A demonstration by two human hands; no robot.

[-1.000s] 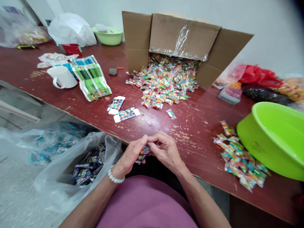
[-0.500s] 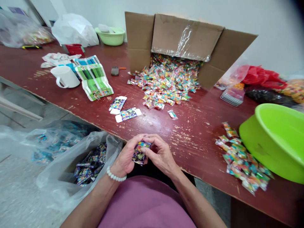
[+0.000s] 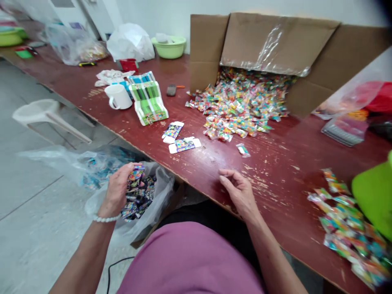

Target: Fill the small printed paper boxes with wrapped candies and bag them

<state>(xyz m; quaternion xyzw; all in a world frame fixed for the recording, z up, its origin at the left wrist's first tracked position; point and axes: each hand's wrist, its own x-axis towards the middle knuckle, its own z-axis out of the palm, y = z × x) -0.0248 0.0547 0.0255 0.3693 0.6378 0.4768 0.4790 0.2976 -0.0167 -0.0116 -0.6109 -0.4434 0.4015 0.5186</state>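
Note:
My left hand, with a white bead bracelet at the wrist, grips a small purple printed candy box over the plastic-lined bag. Inside that bag lie many similar small boxes. My right hand hovers at the table's front edge, thumb and fingers apart, holding nothing. Ahead of it lies one wrapped candy. Two flattened small cartons, one upper and one lower, rest on the table to its left.
A tipped cardboard box spills a heap of wrapped candies onto the red table. A white mug and folded green printed sheets stand left. More candies lie by a green basin at right. A white stool stands on the floor.
My left hand has carried the small box from in front of my body leftward to above the bag. My right hand has let go of it and opened. The view has turned left.

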